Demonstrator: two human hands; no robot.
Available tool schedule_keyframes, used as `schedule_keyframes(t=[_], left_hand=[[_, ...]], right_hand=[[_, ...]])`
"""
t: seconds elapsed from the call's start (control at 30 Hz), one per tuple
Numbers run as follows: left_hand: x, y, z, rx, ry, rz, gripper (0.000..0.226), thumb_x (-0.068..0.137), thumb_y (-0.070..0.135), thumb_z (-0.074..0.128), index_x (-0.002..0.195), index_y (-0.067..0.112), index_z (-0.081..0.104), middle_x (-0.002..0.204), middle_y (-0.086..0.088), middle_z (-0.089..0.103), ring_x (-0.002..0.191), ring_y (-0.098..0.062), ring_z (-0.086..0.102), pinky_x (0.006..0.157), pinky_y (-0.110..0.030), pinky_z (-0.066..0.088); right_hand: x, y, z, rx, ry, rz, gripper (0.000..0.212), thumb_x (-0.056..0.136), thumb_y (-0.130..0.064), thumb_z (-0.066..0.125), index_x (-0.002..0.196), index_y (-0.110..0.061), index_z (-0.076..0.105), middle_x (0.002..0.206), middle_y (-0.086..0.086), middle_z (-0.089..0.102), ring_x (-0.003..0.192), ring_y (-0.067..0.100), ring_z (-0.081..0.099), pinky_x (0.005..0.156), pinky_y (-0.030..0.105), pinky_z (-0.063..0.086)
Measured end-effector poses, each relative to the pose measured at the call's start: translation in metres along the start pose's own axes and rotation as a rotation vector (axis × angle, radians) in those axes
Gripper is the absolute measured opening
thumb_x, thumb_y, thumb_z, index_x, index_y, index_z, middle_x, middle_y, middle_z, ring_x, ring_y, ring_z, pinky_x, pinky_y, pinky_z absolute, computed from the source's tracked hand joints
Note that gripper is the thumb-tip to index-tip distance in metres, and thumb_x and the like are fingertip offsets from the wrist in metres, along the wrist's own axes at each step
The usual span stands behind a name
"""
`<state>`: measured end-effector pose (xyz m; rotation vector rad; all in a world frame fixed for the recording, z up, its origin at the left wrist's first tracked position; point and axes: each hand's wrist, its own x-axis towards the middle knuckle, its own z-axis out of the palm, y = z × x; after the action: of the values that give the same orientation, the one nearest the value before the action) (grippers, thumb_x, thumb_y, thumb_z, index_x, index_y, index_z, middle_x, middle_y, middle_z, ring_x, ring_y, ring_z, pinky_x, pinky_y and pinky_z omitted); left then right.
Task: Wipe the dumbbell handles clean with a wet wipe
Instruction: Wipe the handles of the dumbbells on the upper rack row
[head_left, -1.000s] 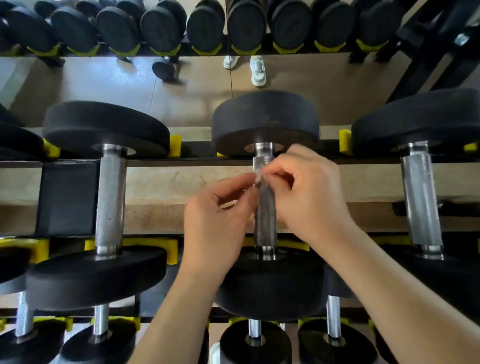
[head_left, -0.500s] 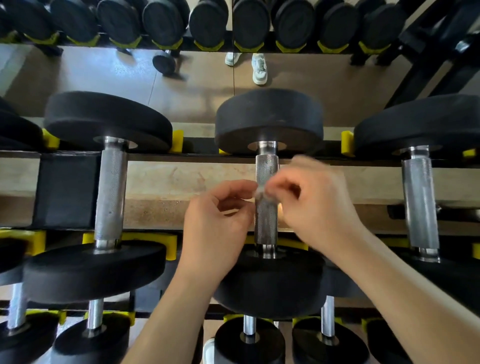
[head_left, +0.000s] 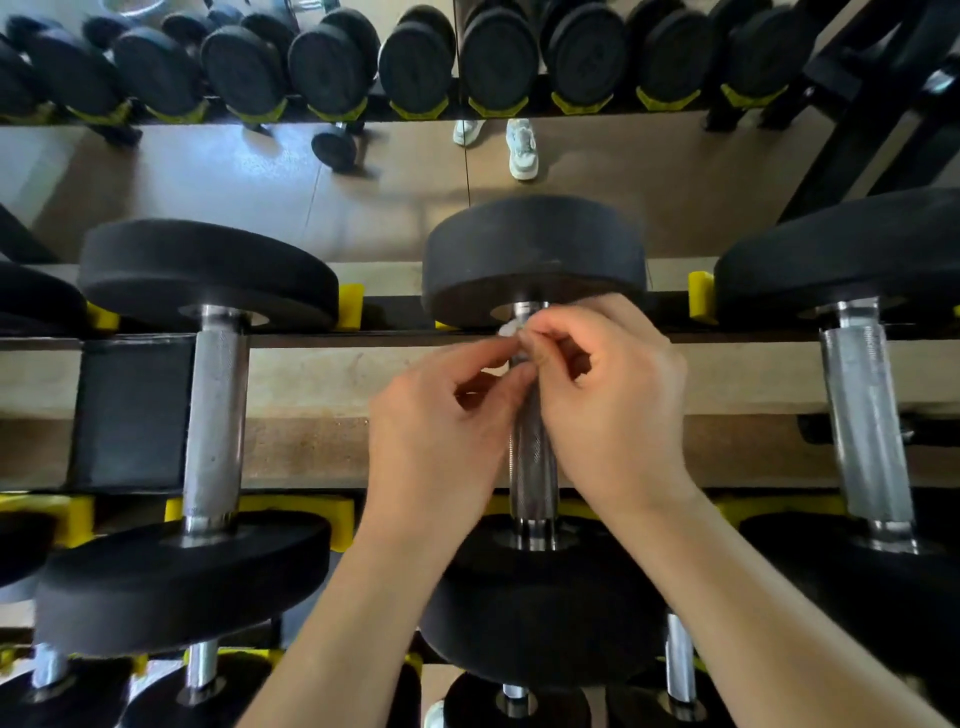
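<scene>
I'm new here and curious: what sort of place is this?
Most likely a gym's free-weights area. Black dumbbells lie on a rack with yellow cradles, a far row of dumbbells lines the back, and the left hand and right hand pinch a wipe on one steel handle.

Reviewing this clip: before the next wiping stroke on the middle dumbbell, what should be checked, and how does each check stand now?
1. Wet wipe held: ok, left hand and right hand both pinch it.
2. Wipe on middle handle: ok, at its far end.
3. Handle below the hands unobstructed: ok.
4. Dumbbell seated on rack: ok.
5. Wipe wet enough: cannot tell.
6. Left neighbour's handle already wiped: cannot tell.
</scene>
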<state>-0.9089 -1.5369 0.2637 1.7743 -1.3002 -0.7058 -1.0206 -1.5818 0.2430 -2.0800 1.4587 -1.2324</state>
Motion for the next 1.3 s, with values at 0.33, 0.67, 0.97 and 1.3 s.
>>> schedule_keyframes(t=[0.33,0.67,0.97,1.3], left_hand=[[0.015,0.005,0.014,0.296,0.024,0.056,0.03,0.098,0.038,0.046,0.103,0.021,0.07,0.08,0.011,0.061,0.072,-0.009,0.058,0.058,-0.018,0.04],[0.046,0.005,0.013,-0.365,-0.144,-0.479,0.033,0.101,0.018,0.046,0.076,0.016,0.067,0.078,-0.002,0.072,0.082,-0.02,0.068,0.082,-0.041,0.056],[0.028,0.027,0.025,0.766,0.003,0.091,0.044,0.1,0.037,0.04,0.063,0.018,0.055,0.067,-0.003,0.055,0.064,-0.026,0.052,0.058,-0.029,0.026],[0.031,0.023,0.019,0.732,0.007,0.121,0.029,0.092,0.02,0.056,0.064,0.017,0.057,0.066,-0.002,0.059,0.06,-0.019,0.052,0.054,-0.026,0.028]], right_hand=[[-0.001,0.005,-0.004,0.052,-0.014,0.12,0.012,0.086,-0.018,0.068,0.097,-0.014,0.073,0.09,-0.004,0.07,0.081,0.002,0.063,0.075,0.008,0.048],[0.003,0.004,-0.008,0.227,-0.13,0.323,0.024,0.081,-0.032,0.062,0.101,-0.022,0.072,0.094,-0.013,0.069,0.085,-0.001,0.064,0.075,0.014,0.052],[0.0,0.009,-0.02,0.309,-0.195,0.381,0.021,0.091,-0.023,0.058,0.108,-0.032,0.067,0.096,-0.021,0.066,0.091,-0.004,0.061,0.077,0.009,0.046],[0.005,0.003,-0.017,0.34,-0.183,0.398,0.014,0.088,-0.036,0.06,0.098,-0.034,0.069,0.09,-0.019,0.069,0.088,-0.004,0.062,0.075,0.01,0.048]])
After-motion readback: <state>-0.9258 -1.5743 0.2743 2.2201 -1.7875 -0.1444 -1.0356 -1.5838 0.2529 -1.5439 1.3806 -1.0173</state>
